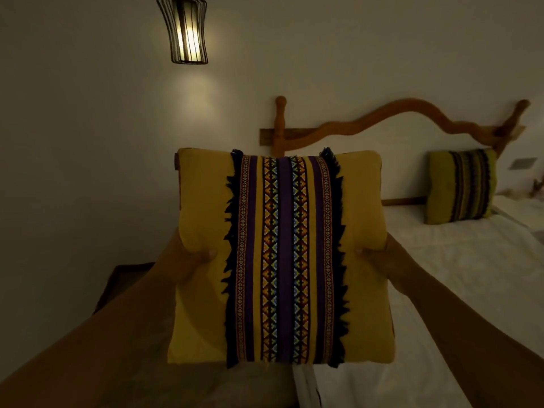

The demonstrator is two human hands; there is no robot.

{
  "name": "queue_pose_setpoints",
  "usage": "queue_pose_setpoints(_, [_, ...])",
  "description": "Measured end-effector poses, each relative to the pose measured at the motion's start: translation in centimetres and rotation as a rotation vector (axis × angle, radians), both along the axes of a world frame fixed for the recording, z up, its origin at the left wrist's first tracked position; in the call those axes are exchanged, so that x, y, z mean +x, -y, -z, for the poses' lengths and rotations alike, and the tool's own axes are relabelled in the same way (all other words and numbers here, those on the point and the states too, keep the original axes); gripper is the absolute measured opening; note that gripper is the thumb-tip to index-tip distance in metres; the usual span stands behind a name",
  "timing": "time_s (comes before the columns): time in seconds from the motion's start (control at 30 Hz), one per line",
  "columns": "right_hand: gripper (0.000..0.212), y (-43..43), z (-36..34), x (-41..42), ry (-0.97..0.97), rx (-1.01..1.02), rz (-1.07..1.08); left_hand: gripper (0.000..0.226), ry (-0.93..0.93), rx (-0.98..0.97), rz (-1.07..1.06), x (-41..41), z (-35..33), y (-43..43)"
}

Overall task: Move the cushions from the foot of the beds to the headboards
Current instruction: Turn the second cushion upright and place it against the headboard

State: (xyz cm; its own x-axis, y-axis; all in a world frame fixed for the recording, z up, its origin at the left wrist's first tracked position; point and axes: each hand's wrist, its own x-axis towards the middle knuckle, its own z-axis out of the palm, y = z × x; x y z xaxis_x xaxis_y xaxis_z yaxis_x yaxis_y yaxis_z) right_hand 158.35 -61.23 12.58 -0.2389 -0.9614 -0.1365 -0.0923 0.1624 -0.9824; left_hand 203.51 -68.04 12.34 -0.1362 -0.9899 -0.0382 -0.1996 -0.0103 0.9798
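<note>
A yellow cushion point(203, 207) with a woven purple and orange centre band and dark fringe is held upright in front of me, over the near end of the bed. My left hand point(188, 257) grips its left edge and my right hand point(379, 254) grips its right edge, thumbs on the front. A second, greenish cushion point(460, 185) with the same kind of band leans upright against the wooden headboard point(412, 116) at the far right of the bed point(459, 269).
A lit wire-cage lamp point(185, 30) hangs on the wall above left. A dark wooden piece of furniture point(117, 287) stands at the bed's left side. White sheets cover the mattress. A small wall plate point(524, 163) sits at far right.
</note>
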Motion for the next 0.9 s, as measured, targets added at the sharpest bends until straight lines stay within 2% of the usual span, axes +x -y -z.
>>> queue_pose_setpoints(0.13, [0.056,7.9,0.5,-3.2,0.039,0.008,-0.008,0.088,-0.011,0.037,-0.016,-3.9,0.8,7.9])
queue_pose_setpoints(0.33, [0.063,17.1,1.0,-9.2,0.004,0.029,-0.002,0.102,0.012,0.014,0.049,-9.7,0.8,16.7])
queue_pose_setpoints(0.47, [0.063,21.1,1.3,-11.6,-0.020,0.040,0.015,0.097,0.066,0.034,0.042,-12.3,1.4,21.1])
queue_pose_setpoints(0.6, [0.055,24.4,1.6,-13.4,-0.039,0.066,0.046,0.120,0.108,0.039,0.066,-14.3,1.3,24.7])
queue_pose_setpoints(0.73, [0.045,27.8,2.2,-14.8,-0.025,0.101,0.082,0.124,0.146,0.065,0.053,-16.5,3.1,30.0])
queue_pose_setpoints(0.8, [0.044,30.0,2.9,-16.0,-0.035,0.131,0.105,0.119,0.163,0.091,0.040,-17.8,4.8,32.9])
queue_pose_setpoints(0.9, [0.058,33.9,4.3,-18.2,-0.080,0.198,0.140,0.118,0.171,0.157,0.056,-20.4,8.1,37.9])
